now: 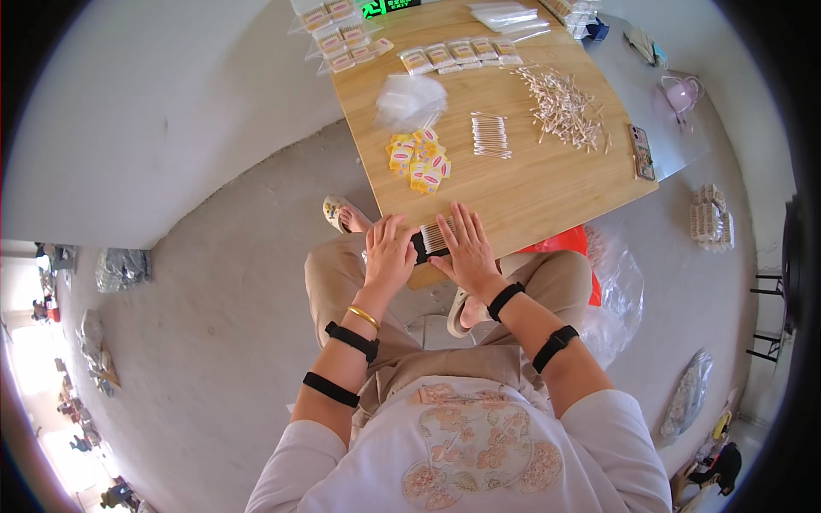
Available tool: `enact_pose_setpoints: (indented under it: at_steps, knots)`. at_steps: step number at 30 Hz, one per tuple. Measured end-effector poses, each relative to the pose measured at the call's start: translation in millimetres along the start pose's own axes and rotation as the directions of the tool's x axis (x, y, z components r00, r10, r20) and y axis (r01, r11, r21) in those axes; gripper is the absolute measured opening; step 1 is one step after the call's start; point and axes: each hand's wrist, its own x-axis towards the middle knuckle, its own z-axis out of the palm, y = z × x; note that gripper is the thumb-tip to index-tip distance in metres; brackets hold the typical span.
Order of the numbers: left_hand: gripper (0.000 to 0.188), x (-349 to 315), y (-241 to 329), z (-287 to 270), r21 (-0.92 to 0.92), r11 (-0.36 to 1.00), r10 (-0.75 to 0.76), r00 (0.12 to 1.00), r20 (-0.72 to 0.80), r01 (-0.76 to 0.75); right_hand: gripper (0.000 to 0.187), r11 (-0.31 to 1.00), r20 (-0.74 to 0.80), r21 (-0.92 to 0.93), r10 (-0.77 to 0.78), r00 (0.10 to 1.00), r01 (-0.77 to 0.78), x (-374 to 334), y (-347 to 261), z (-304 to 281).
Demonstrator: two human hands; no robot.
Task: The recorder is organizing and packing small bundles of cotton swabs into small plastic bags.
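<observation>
A row of cotton swabs (pixel 436 236) lies side by side on a small black holder (pixel 419 249) at the table's near edge. My left hand (pixel 390 254) is at the left end of this row, with its fingers bent and apart by the black holder. On the right end my right hand (pixel 469 253) lies flat, fingers stretched out along the swabs. Part of the holder is hidden beneath my hands. Farther up, a neat row of swabs (pixel 490 136) lies on the wooden table (pixel 530 184). Yellow and white printed cards (pixel 418 159) are heaped left of it.
Clear plastic bags (pixel 411 101) lie beyond the cards. Loose swabs (pixel 566 107) form a pile at the right. Filled packets (pixel 461 55) line the back, with more packets (pixel 340 36) stacked at the far left corner. A phone (pixel 641 152) rests at the right edge.
</observation>
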Motion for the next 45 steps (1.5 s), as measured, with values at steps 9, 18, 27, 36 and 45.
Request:
enact_pose_setpoints:
  at_steps: [9, 18, 27, 36, 45]
  knots:
    - [0.039, -3.1, 0.7, 0.0, 0.006, 1.0, -0.01, 0.999, 0.033, 0.009, 0.088, 1.0, 0.023, -0.002, 0.016, 1.0, -0.016, 0.3, -0.4, 0.3]
    - [0.039, -7.8, -0.4, 0.1, 0.024, 1.0, 0.0, 0.997, 0.072, -0.002, 0.088, 0.999, 0.032, -0.026, 0.02, 0.999, -0.02, 0.4, 0.0, -0.7]
    - [0.041, -13.8, 4.7, 2.6, 0.049, 0.999, -0.013, 0.995, 0.103, 0.008, 0.087, 0.999, 0.054, -0.017, 0.03, 0.998, -0.029, 0.0, 0.2, -1.2]
    - [0.043, -17.8, 6.6, 2.3, 0.035, 0.999, 0.006, 0.999, 0.04, -0.007, 0.088, 0.999, -0.001, 0.04, 0.014, 1.0, -0.014, 0.0, 0.1, 0.6]
    - [0.044, -22.9, 13.3, 0.2, 0.059, 0.998, -0.014, 0.996, 0.082, 0.009, 0.088, 0.999, -0.015, 0.04, 0.013, 1.0, -0.012, -0.4, 0.7, 2.1]
